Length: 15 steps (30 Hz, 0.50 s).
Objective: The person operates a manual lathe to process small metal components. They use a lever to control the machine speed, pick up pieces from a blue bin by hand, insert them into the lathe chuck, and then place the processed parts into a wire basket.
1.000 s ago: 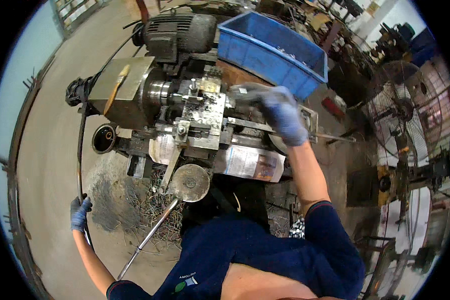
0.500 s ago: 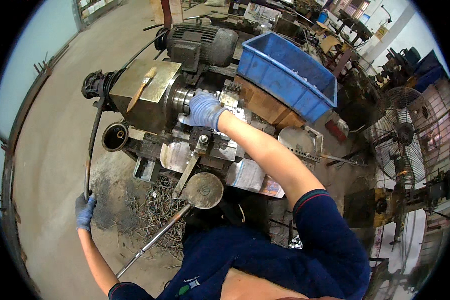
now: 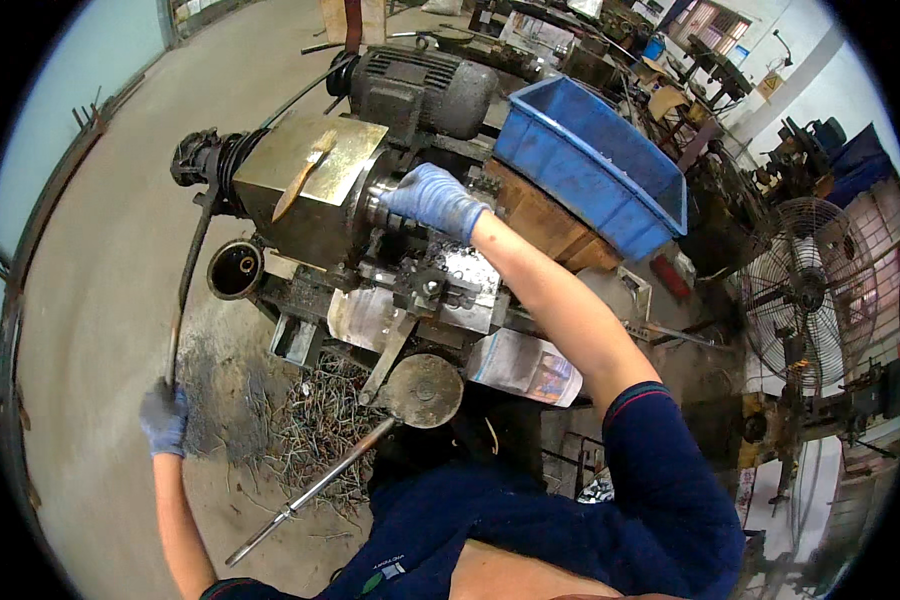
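My left hand, in a blue-grey work glove, is closed round the lower end of a long dark lever at the left of a lathe. The lever runs up to the machine's headstock. My right hand, gloved alike, reaches over to the shiny round chuck. Its fingers are bent together at the chuck's face, and whatever they grip there is hidden. Just below that hand sits the tool post on the carriage. A wooden-handled brush lies on top of the headstock.
A blue plastic bin stands on a wooden block behind the carriage. The motor is at the back. Metal shavings cover the floor under a round handwheel and a steel bar. A caged fan stands right.
The whole view has shifted a little. Against the machine, my right hand has risen slightly away from the tool post, staying at the chuck. My left hand still grips the lever.
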Motion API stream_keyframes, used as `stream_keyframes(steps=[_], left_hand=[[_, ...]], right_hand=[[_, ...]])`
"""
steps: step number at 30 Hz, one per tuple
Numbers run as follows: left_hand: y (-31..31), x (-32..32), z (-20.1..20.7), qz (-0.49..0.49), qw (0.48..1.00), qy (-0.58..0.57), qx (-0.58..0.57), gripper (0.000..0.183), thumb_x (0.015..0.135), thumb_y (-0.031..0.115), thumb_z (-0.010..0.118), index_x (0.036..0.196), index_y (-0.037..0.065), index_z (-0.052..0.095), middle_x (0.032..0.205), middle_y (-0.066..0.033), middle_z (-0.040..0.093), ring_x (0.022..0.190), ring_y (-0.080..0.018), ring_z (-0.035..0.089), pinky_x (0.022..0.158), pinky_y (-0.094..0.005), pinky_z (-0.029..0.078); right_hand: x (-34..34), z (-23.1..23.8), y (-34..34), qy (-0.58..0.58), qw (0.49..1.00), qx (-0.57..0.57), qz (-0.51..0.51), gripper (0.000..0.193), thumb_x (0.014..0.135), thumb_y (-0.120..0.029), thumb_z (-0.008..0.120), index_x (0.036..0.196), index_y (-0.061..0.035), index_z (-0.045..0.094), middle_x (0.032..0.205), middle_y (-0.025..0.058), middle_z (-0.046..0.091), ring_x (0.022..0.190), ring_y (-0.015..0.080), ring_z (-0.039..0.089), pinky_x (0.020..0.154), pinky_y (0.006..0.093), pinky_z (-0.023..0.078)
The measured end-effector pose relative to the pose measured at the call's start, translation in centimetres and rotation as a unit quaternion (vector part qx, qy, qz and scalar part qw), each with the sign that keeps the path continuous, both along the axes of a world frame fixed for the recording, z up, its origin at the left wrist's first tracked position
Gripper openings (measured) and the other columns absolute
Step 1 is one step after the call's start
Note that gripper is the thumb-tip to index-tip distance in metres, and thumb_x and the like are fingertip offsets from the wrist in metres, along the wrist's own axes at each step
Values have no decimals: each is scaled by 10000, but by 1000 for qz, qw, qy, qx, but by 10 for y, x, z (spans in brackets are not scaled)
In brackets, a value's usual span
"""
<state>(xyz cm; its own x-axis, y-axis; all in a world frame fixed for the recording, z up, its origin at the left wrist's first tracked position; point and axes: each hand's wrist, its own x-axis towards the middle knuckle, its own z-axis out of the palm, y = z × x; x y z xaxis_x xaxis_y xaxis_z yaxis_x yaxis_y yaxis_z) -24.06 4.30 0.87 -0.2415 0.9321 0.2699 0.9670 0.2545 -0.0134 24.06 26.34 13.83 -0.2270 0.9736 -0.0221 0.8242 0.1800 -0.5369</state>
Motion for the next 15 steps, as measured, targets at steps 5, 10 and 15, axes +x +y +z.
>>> stream_keyframes(steps=[5, 10, 15], left_hand=[[35, -53, 7, -70, 997, 9, 12, 158, 740, 203, 584, 828, 80, 630, 791, -163, 622, 753, -354, 602, 659, -452, 485], [48, -25, 41, 17, 995, 33, -88, 199, 770, 286, 588, 807, 92, 608, 823, -163, 625, 812, -354, 597, 701, -453, 479], [-11, -49, -3, -35, 998, -53, -10, 309, 787, 344, 594, 947, 81, 620, 902, -169, 643, 877, -342, 604, 719, -435, 483]], right_hand=[[-3, -3, 4, -3, 999, -34, -18, 658, 701, -633, 590, 748, 18, 673, 728, 204, 645, 716, 330, 645, 701, 383, 500], [1, 4, 7, 63, 998, -19, 13, 650, 666, -603, 639, 826, 25, 680, 812, 214, 661, 782, 343, 642, 756, 384, 496], [-10, 3, 23, 42, 993, 36, 105, 579, 754, -544, 613, 922, 9, 647, 816, 204, 641, 748, 314, 608, 731, 388, 481]])
